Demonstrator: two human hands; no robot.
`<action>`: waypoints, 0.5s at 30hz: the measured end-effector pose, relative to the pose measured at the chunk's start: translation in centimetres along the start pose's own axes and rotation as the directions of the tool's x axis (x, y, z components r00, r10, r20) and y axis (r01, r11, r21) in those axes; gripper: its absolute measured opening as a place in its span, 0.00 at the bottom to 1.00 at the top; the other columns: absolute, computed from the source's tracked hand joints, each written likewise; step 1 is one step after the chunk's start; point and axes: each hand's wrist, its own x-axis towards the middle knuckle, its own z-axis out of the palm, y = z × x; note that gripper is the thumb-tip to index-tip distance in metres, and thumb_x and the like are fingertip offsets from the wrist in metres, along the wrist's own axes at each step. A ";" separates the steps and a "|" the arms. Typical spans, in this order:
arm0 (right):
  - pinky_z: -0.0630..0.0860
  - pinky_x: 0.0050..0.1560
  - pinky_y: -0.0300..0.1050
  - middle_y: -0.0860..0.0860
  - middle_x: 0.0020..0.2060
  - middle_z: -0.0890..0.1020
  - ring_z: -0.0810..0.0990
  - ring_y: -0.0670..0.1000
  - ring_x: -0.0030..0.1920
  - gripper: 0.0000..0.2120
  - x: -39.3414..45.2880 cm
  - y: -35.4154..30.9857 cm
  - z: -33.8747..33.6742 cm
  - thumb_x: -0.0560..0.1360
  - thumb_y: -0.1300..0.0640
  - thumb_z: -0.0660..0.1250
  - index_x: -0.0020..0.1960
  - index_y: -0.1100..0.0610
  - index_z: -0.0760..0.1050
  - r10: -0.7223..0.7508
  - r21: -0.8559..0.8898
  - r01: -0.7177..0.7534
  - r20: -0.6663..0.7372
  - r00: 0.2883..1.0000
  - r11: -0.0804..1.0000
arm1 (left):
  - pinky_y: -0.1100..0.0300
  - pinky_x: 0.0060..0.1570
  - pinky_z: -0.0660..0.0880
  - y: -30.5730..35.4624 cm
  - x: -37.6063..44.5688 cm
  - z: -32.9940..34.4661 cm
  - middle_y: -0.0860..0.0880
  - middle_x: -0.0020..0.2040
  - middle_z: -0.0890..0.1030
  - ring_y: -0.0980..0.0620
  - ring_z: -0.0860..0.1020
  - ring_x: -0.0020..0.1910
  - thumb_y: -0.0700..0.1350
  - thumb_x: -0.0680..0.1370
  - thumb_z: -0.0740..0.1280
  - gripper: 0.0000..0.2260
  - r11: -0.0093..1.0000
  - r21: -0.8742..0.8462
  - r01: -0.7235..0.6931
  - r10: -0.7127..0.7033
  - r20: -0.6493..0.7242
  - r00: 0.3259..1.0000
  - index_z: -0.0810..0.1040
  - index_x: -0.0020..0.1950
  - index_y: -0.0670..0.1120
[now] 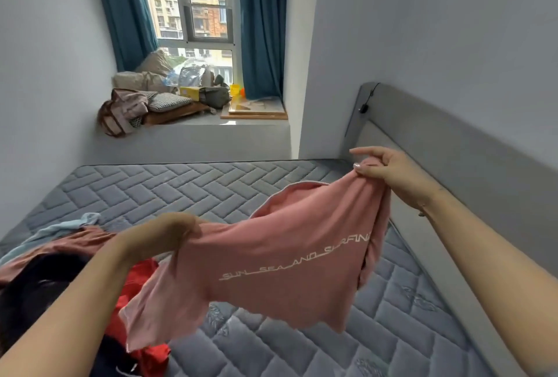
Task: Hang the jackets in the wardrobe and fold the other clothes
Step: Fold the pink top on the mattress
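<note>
Hands, left [164, 233] and right [385, 172], grip a pink lettered T-shirt [280, 265] stretched above the mattress [181, 186].

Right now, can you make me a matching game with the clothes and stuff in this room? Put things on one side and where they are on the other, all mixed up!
Things:
1. pink T-shirt
2. red garment
3. teal curtains
4. checked cushion

Places:
A. hanging on both sides of the window
B. lying on the window ledge
C. held up in the air between the left hand and the right hand
D. in the pile on the mattress, under the left arm

Right pairs: 1-C, 2-D, 3-A, 4-B
</note>
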 end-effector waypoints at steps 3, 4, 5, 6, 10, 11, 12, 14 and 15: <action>0.72 0.46 0.25 0.45 0.47 0.84 0.80 0.40 0.49 0.14 -0.9 0.7 -0.8 0.70 0.47 0.76 0.52 0.52 0.85 0.127 -0.404 -0.066 0.125 0.984 0.912 | 0.62 0.39 0.78 -0.5 1.6 2.8 0.46 0.45 0.86 0.52 0.83 0.42 0.62 0.71 0.73 0.19 0.990 0.129 0.056 -0.055 -0.016 0.998 0.87 0.47 0.47; 0.73 0.44 0.31 0.45 0.42 0.85 0.80 0.43 0.45 0.16 -1.1 1.3 -1.1 0.68 0.42 0.76 0.48 0.54 0.85 0.206 -0.516 -0.090 0.171 0.963 0.852 | 0.64 0.34 0.77 -0.6 2.3 3.3 0.48 0.40 0.85 0.55 0.82 0.36 0.61 0.72 0.73 0.17 0.985 0.162 0.053 -0.055 0.009 0.998 0.87 0.43 0.47; 0.72 0.42 0.39 0.49 0.37 0.82 0.78 0.46 0.40 0.22 -1.5 1.9 -1.4 0.67 0.38 0.75 0.46 0.58 0.85 0.288 -0.606 -0.105 0.214 0.933 0.789 | 0.65 0.32 0.75 -0.7 3.0 3.7 0.49 0.38 0.84 0.56 0.80 0.33 0.58 0.73 0.73 0.15 0.986 0.166 0.036 -0.042 0.033 0.999 0.86 0.41 0.47; 0.68 0.41 0.44 0.51 0.34 0.77 0.73 0.48 0.38 0.28 -1.9 2.5 -1.8 0.67 0.36 0.74 0.45 0.62 0.83 0.366 -0.662 -0.120 0.246 0.897 0.739 | 0.66 0.32 0.74 -0.9 3.7 4.0 0.50 0.37 0.83 0.57 0.79 0.33 0.56 0.72 0.75 0.13 0.990 0.139 0.003 -0.008 0.033 0.999 0.86 0.41 0.47; 0.68 0.39 0.41 0.50 0.34 0.76 0.72 0.46 0.37 0.19 -4.2 5.6 -4.3 0.73 0.45 0.73 0.44 0.63 0.83 0.336 -0.556 -0.189 0.175 0.925 0.809 | 0.65 0.37 0.76 -1.0 6.4 4.9 0.48 0.42 0.82 0.56 0.79 0.38 0.56 0.69 0.74 0.13 0.991 -0.062 -0.121 0.116 -0.086 0.990 0.84 0.43 0.48; 0.70 0.39 0.37 0.48 0.35 0.80 0.75 0.44 0.37 0.13 -4.8 6.4 -5.0 0.74 0.47 0.73 0.44 0.58 0.84 0.296 -0.447 -0.223 0.102 0.950 0.867 | 0.64 0.38 0.76 -0.9 7.1 5.6 0.48 0.42 0.82 0.55 0.79 0.39 0.56 0.69 0.74 0.13 0.987 -0.092 -0.133 0.128 -0.059 0.990 0.83 0.44 0.48; 0.73 0.41 0.33 0.47 0.37 0.82 0.77 0.43 0.39 0.09 -5.4 7.1 -5.8 0.75 0.50 0.72 0.44 0.56 0.84 0.263 -0.311 -0.243 0.023 0.964 0.919 | 0.63 0.40 0.75 -0.6 7.8 6.6 0.48 0.43 0.81 0.54 0.79 0.41 0.56 0.69 0.74 0.12 0.985 -0.117 -0.131 0.130 -0.014 0.991 0.82 0.44 0.49; 0.76 0.46 0.31 0.46 0.39 0.85 0.80 0.43 0.42 0.05 -6.0 8.5 -7.2 0.76 0.55 0.71 0.47 0.55 0.84 0.226 -0.010 -0.229 -0.134 0.965 0.973 | 0.63 0.37 0.74 0.4 9.2 9.3 0.49 0.42 0.80 0.55 0.78 0.40 0.55 0.69 0.74 0.10 0.982 -0.152 -0.111 0.124 0.081 0.989 0.79 0.42 0.50; 0.77 0.48 0.33 0.47 0.40 0.85 0.81 0.43 0.42 0.06 -6.1 9.0 -8.1 0.77 0.57 0.70 0.50 0.57 0.83 0.223 0.121 -0.202 -0.207 0.953 0.972 | 0.64 0.35 0.73 1.0 10.0 11.0 0.49 0.40 0.78 0.55 0.77 0.38 0.54 0.70 0.73 0.09 0.981 -0.161 -0.110 0.129 0.118 0.985 0.79 0.41 0.50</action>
